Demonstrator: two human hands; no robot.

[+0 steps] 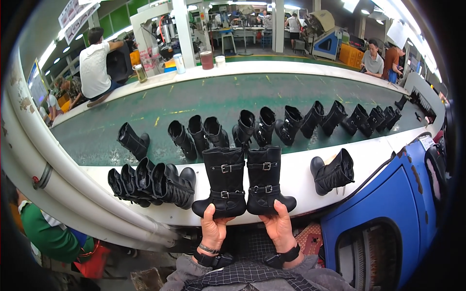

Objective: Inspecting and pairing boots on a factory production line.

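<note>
Two black buckled boots stand upright side by side before me, over the near white ledge. My left hand grips the left boot by its sole, thumb on the outside near the toe. The right boot is held the same way by my right hand. Their toes point outward, away from each other, and each has two silver buckles on its straps. On the ledge to the left, several black boots are lined up close together. A single black boot lies tilted on the ledge at the right.
Beyond the ledge, a green conveyor belt carries a row of black boots. A blue machine stands close on my right. Thick white pipes curve along my left. Cans stand on the far ledge, and several people work nearby.
</note>
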